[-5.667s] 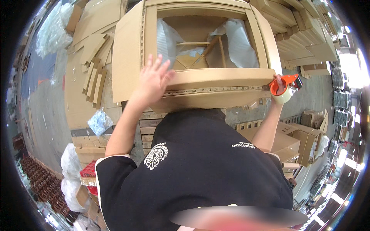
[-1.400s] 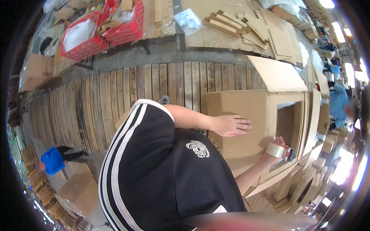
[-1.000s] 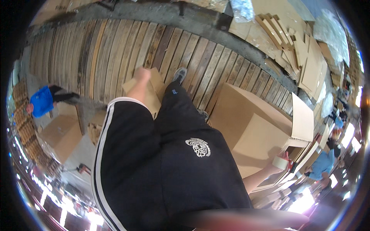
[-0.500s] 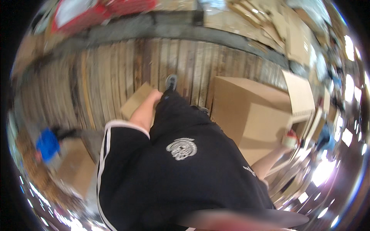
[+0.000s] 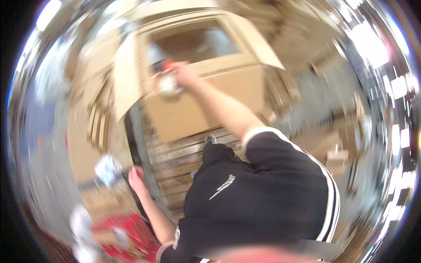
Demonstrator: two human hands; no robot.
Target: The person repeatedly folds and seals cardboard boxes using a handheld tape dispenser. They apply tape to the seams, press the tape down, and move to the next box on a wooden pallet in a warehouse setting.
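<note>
My right hand (image 5: 186,74) is closed round a red tape dispenser with a pale roll of tape (image 5: 170,84). It reaches out over the near edge of a large open cardboard box (image 5: 206,103). The box's flaps are spread outward, and its inside looks brown with pale grey patches, too blurred to name. My left hand (image 5: 137,179) hangs low on the left, away from the box, with nothing visible in it. Motion smears its fingers.
Wooden slats (image 5: 173,160) lie underfoot in front of the box. Flat cardboard (image 5: 81,144) is stacked at left, with a crumpled clear plastic bundle (image 5: 108,169) beside it. A red wrapped bundle (image 5: 127,236) sits at lower left. More cardboard (image 5: 302,26) stands behind at right.
The view has swung round, so the open box moved from the right to straight ahead. My right hand has carried the tape dispenser to its edge. The cardboard by my left hand is gone from there.
</note>
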